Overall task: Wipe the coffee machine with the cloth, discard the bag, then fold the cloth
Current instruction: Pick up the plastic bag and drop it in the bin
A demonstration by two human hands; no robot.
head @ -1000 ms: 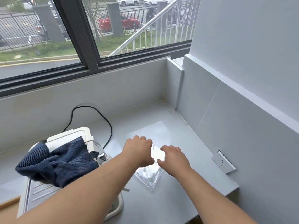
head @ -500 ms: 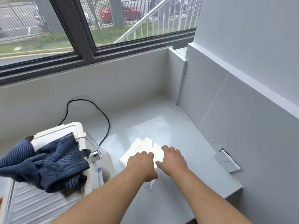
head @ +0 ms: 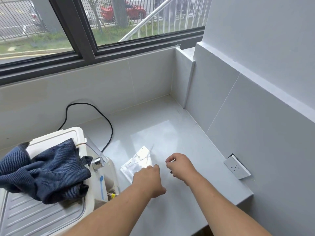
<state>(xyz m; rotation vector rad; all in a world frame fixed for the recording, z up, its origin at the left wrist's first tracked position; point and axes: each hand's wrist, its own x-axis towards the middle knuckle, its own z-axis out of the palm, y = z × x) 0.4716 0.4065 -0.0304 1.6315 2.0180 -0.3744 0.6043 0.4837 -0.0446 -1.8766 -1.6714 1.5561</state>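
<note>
A navy-blue ribbed cloth (head: 46, 169) drapes a cream-white coffee machine (head: 56, 138) marked by a blue strip and a chrome spout (head: 98, 161), its tray (head: 34, 217) grey and ridged. A black cable (head: 109, 126) loops across the pale grey desk (head: 170, 210). A clear bag (head: 136, 163) glints white. The wall socket (head: 237, 166) is white, the window frame (head: 76, 31) dark grey; outside, a red car (head: 122, 11) and green grass (head: 51, 41).

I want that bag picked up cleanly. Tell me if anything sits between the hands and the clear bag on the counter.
Nothing visible does. The clear bag lies flat on the counter, with the left hand at its near edge and the right hand just to its right. The coffee machine and blue cloth sit off to the left.
</note>
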